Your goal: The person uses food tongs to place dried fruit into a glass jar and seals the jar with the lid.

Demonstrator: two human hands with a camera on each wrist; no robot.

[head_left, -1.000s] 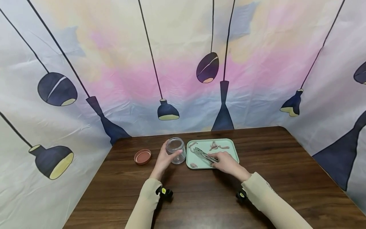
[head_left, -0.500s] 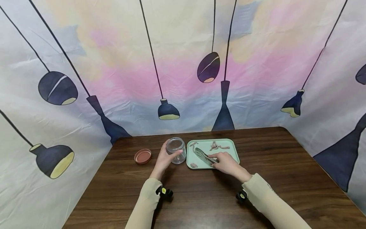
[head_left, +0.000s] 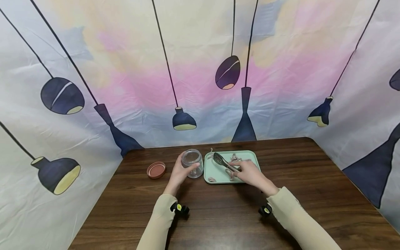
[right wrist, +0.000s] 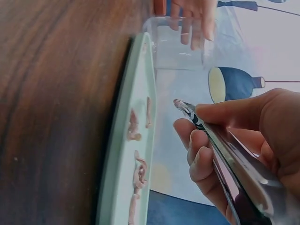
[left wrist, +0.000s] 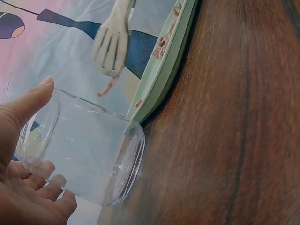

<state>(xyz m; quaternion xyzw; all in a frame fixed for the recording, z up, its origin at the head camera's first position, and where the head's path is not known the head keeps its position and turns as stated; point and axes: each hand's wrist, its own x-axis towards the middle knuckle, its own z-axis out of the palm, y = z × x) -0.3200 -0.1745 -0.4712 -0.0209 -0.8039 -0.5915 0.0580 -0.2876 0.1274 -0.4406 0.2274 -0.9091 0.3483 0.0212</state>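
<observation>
My left hand [head_left: 180, 173] grips a clear glass jar [head_left: 194, 170], thumb on one side and fingers round the other; it stands upright and lidless left of the tray. My right hand [head_left: 250, 172] holds metal tongs [head_left: 221, 161], squeezed together, above a pale green tray [head_left: 215, 176]. From the slotted tip of the tongs [left wrist: 110, 51] hangs a thin pinkish meat-like strip [left wrist: 108, 87], clear of the tray in the left wrist view. More such strips [right wrist: 139, 172] lie on the tray. The jar [right wrist: 177, 47] is beyond the tongs in the right wrist view.
A reddish-brown round lid [head_left: 156, 170] lies on the dark wooden table [head_left: 215, 215], left of the jar. A hanging cloth [head_left: 200, 86] printed with lamps stands behind the table. Each wrist wears a small black camera [head_left: 265, 210].
The tongs have drawn together and lifted off the tray with a strip at their tip, uncovering another strip beneath. The left hand and jar have stayed in place.
</observation>
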